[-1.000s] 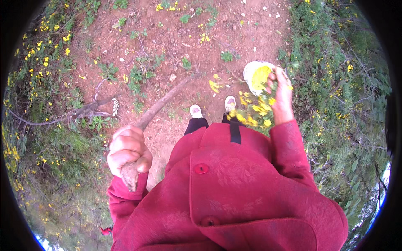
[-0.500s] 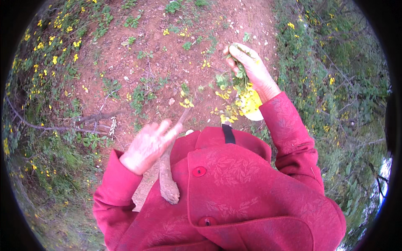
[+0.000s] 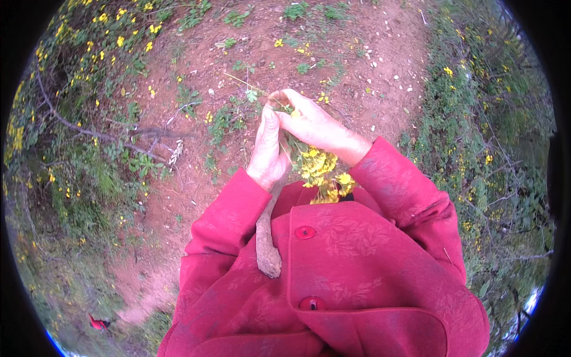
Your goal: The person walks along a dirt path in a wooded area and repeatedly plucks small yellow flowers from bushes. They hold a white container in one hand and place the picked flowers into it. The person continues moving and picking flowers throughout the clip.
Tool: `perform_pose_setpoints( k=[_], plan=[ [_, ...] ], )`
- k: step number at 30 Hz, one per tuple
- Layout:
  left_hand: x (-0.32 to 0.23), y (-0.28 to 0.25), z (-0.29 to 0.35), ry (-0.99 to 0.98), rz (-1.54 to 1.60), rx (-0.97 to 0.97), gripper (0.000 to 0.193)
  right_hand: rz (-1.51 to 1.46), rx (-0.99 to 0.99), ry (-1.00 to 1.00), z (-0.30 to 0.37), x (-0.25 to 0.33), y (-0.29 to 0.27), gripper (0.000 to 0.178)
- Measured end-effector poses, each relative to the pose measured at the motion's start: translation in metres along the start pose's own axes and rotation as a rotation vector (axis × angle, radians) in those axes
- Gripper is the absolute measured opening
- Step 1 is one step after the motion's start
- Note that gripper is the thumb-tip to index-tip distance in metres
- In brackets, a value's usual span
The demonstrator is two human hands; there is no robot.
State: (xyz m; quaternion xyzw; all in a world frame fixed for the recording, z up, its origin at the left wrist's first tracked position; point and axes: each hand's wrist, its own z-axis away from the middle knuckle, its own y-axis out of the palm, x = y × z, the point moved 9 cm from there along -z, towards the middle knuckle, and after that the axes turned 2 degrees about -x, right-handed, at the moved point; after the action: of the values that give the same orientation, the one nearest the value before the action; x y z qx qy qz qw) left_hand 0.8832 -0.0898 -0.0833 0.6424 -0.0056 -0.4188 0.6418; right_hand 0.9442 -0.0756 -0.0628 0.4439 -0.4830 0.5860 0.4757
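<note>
Both hands meet at fingertip level in front of my chest. My right hand (image 3: pixel 318 126) is closed round the stems of a bunch of yellow flowers (image 3: pixel 319 168), whose blossoms hang below the palm toward my coat. Against its fingers, my left hand (image 3: pixel 266 152) is closed at the same stems; its exact grip is partly hidden. A thin stem with a green leaf (image 3: pixel 252 95) sticks out to the left beyond the fingertips. Under my left wrist, a wooden stick (image 3: pixel 266 241) leans along the front of my red coat (image 3: pixel 357 256), its upper part hidden by the hand.
A reddish dirt path (image 3: pixel 380 65) with pebbles and small weeds runs ahead. Yellow-flowered shrubs (image 3: pixel 77 160) and a bare branch (image 3: pixel 95 132) border it at left, with dense green bushes (image 3: pixel 470 154) at right. A small red shape (image 3: pixel 99 323) shows far at lower left.
My left hand has risen from beside the stick, fingers spread before, to meet the right hand. The right hand has come left and lower with the flowers.
</note>
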Motion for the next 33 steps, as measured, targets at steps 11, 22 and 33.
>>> perform_pose_setpoints(
  k=[11,22,33],
  plan=[
    [0.022,-0.027,0.026,-0.186,-0.018,-0.083,0.035,0.107,0.387,0.098,-0.005,0.011,0.004,0.054],
    [0.021,-0.02,0.027,-0.008,-0.37,-0.15,0.034,-0.089,0.087,-0.086,0.019,0.005,-0.027,0.021],
    [0.008,-0.047,0.031,0.069,-0.198,-0.342,0.025,-0.706,-0.047,0.081,0.023,-0.027,-0.085,0.022]
  ],
)
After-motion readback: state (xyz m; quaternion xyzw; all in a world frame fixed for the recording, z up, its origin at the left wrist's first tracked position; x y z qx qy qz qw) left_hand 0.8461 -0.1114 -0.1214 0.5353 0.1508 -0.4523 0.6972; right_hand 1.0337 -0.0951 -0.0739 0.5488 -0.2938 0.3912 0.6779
